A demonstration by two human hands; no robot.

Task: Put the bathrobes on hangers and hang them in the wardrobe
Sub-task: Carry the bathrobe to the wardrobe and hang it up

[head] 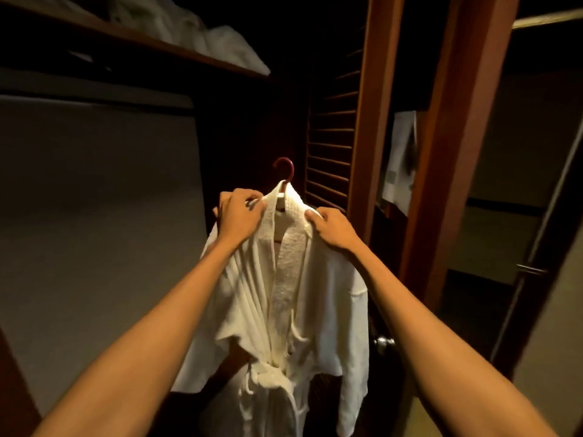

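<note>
- Sitting on a wooden shelf (132, 36) at the upper left is a crumpled heap of white linen (202, 33), above the dark inside of the wardrobe.
- Left hand (239, 216): fingers curled, pinching the left side of the robe's collar just below the hanger's neck.
- White bathrobe (284, 310): held up in front of the wardrobe opening between the two forearms, draped on the hanger. Its textured collar is closed at the throat, its belt is knotted at the waist, and the sleeves hang down on either side.
- Red hanger (285, 168): only its hook and a short piece of neck show above the collar, and the hook stands free against the dark interior.
- Right hand (331, 228): thumb and fingers pinch the right edge of the collar at the shoulder.
- Louvred door (331, 146): just behind the robe to the right, with a round metal knob (384, 343) lower down.
- Wooden post (454, 152): reddish, to the right of the door, with a pale sheet (400, 159) hanging between them.
- Hanging rail (549, 18): crosses the top right corner, well apart from the hook.
</note>
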